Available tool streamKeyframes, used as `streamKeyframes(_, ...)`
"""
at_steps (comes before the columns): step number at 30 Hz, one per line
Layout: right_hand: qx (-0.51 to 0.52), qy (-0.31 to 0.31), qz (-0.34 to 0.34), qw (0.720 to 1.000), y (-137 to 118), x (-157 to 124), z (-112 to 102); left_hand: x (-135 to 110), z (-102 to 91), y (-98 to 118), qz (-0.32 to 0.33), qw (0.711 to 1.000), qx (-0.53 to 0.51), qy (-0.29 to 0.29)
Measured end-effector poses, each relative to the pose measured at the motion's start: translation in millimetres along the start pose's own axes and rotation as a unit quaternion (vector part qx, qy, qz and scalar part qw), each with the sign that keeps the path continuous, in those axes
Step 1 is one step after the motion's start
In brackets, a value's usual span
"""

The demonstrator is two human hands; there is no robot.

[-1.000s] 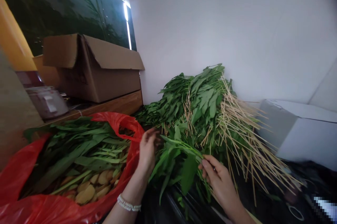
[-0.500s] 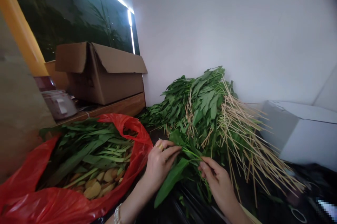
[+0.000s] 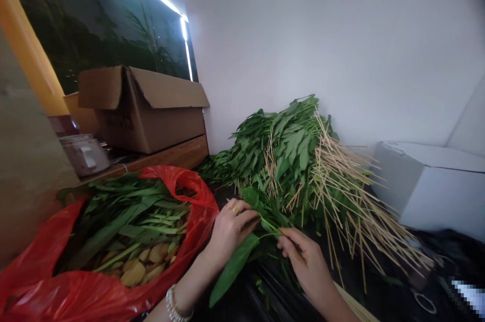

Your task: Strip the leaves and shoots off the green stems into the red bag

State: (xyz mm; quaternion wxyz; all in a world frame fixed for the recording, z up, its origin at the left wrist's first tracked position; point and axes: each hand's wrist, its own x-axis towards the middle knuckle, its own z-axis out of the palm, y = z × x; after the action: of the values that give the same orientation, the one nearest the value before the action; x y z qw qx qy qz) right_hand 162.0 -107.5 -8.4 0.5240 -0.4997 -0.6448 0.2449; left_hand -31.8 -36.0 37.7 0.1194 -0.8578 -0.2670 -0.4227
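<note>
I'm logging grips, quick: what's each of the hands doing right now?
Left hand: closed, fingertips pinching leafy greens.
Right hand: closed, thumb and finger pinching the same greens by the stems.

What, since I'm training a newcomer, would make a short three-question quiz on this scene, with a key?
1. Multiple choice: what colour is the plastic bag beside the left arm?
a) blue
b) red
c) white

2. True or false: the left hand has a bracelet at its wrist.

3. Fill in: the right hand pinches green ____, with leaves on them.

Key:
1. b
2. true
3. stems
</note>
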Motion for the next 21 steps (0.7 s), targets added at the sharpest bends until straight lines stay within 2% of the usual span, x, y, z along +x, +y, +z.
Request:
streamKeyframes(4, -0.019, 0.002, -0.014, 1.000, -0.8, -0.3, -0.4, 0.7, -2.9, 2.5, -0.004, 0.999, -0.017, -0.037)
streamKeyframes(10, -0.032, -0.006, -0.044, 0.999, -5.9, -0.6, 1.9, -2.9, 2.8, 9.9, -0.046, 0.997, -0.045, -0.039)
streamKeyframes(12, -0.021, 0.005, -0.034, 0.999, -4.3, -0.3, 1.7, -1.2, 2.6, 8.6, -0.089, 0.992, -0.089, -0.018)
streamKeyframes(14, 0.007, 0.037, 0.006, 0.999, -1.2, 0.8, -0.9, 2.3, -2.0, 2.7, -0.186, 0.968, -0.169, 0.021)
streamKeyframes(15, 0.028, 0.059, 0.036, 0.997, 0.2, 1.7, -3.1, 4.3, -5.9, -1.7, -0.253, 0.939, -0.226, 0.053)
streamKeyframes(16, 0.053, 0.082, 0.067, 0.993, 0.9, 2.8, -5.7, 6.2, -10.6, -6.6, -0.325, 0.894, -0.296, 0.089)
streamKeyframes(18, 0.112, 0.111, 0.115, 0.981, -0.2, 5.5, -10.7, 8.8, -20.5, -15.5, -0.442, 0.762, -0.449, 0.150)
streamKeyframes(20, 0.180, 0.116, 0.141, 0.967, -4.0, 7.8, -13.7, 9.2, -28.6, -20.6, -0.497, 0.623, -0.579, 0.173)
streamKeyframes(21, 0.211, 0.115, 0.150, 0.959, -6.1, 8.7, -14.1, 8.7, -31.3, -21.5, -0.508, 0.569, -0.624, 0.169)
